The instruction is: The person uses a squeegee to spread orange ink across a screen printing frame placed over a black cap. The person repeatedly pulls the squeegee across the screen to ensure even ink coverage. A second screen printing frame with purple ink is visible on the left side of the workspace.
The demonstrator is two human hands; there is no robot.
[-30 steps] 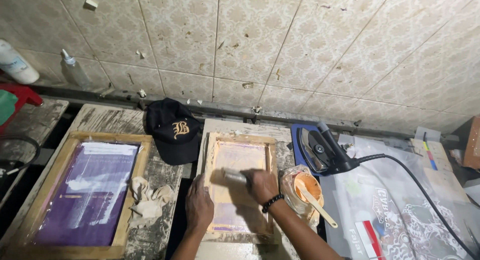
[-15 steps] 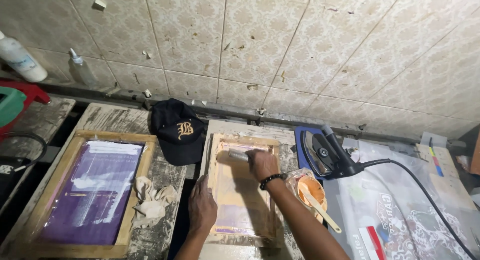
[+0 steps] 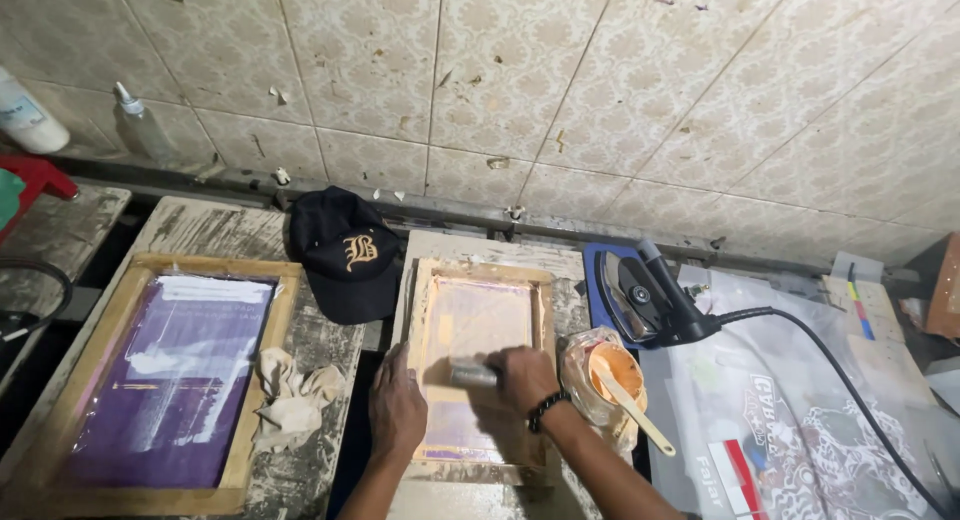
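Patterned wall tiles are backing a worn, paint-smeared workbench [image 3: 200, 230]. Two wooden printing frames are lying on it: a purple-meshed frame [image 3: 170, 380] at lower left and a pale frame [image 3: 480, 380] at centre. One black cap [image 3: 345, 255], one iron [image 3: 650, 300] and one ink cup [image 3: 610, 375] are resting nearby. Left hand [image 3: 397, 410], fingers together, is pressing the pale frame's edge; right hand [image 3: 525, 375] is gripping a squeegee [image 3: 472, 375], now lower on the mesh than half a second ago.

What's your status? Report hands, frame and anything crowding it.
Right hand gripping squeegee on the small wooden screen frame. Left hand pressing frame's left edge. Ink tub with stick sits close right; black cap upper left.
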